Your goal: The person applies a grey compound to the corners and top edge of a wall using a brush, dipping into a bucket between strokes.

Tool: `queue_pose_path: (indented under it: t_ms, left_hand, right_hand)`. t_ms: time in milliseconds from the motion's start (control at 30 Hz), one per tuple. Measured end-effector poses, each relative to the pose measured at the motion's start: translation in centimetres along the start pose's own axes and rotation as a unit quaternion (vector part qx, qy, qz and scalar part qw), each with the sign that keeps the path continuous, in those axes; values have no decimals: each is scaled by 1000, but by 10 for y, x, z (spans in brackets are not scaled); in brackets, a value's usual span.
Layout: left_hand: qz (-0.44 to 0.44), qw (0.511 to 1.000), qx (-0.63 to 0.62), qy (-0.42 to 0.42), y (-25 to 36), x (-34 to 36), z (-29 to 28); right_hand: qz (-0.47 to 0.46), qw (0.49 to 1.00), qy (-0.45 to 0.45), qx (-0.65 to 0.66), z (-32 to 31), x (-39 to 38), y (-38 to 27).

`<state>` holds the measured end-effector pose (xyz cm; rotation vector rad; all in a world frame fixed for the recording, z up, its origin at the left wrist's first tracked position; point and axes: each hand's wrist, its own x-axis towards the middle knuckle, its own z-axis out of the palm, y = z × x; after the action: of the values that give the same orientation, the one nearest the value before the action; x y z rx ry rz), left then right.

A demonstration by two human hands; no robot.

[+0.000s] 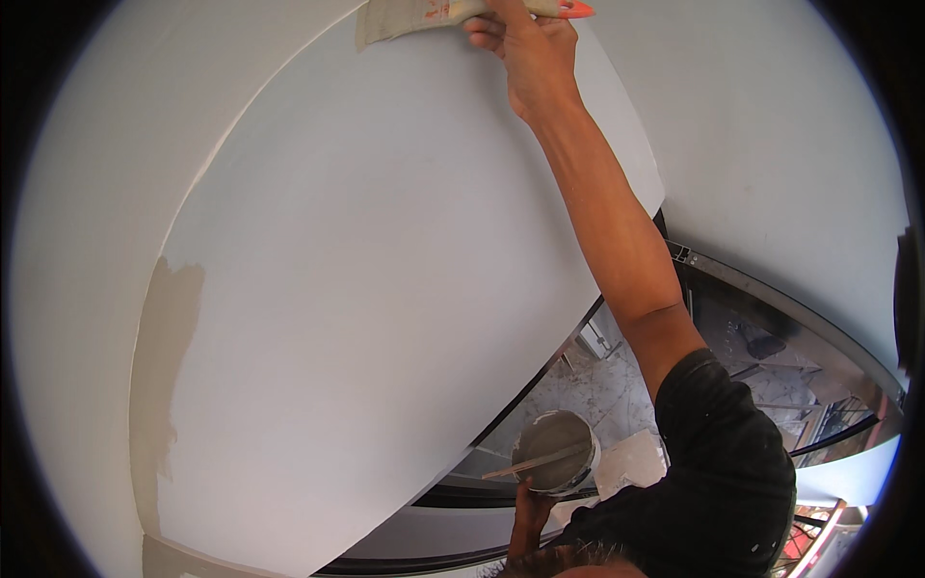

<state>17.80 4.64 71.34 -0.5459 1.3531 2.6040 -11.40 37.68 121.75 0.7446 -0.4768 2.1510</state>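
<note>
My right hand (544, 58) is stretched up to the top of the view, its fingers wrapped round a wide flat paintbrush (414, 17) with an orange tip on its handle. The brush's paint-coated head lies against or close to the pale wall (366, 222), near its left edge. Low down, my left hand (535, 503) holds a round bucket (594, 458) by its side and underside, its fingers partly hidden. Grey-beige paint (568, 472) fills part of the bucket, and a thin stick (540, 460) lies slanting across it.
A patch of wet-looking grey-beige paint (164, 376) runs along the wall's left edge, beside an adjoining pale surface (72, 289). Below the wall's slanting dark lower edge is a floor (617, 385) with a light board (631, 462). A dark-framed glass pane (761, 328) stands at the right.
</note>
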Motion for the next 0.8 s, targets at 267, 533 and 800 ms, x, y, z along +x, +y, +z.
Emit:
queue_pose_path:
  t_ms: [267, 533, 800]
  left_hand:
    - [4, 1000, 13, 2, -1, 2, -1]
    - [-1, 1000, 5, -5, -4, 6, -12]
    - [1, 1000, 3, 6, -3, 5, -9]
  right_hand:
    - [3, 1000, 10, -19, -4, 4, -3]
    - [26, 998, 50, -28, -6, 3, -6]
    - [21, 996, 81, -14, -12, 3, -9]
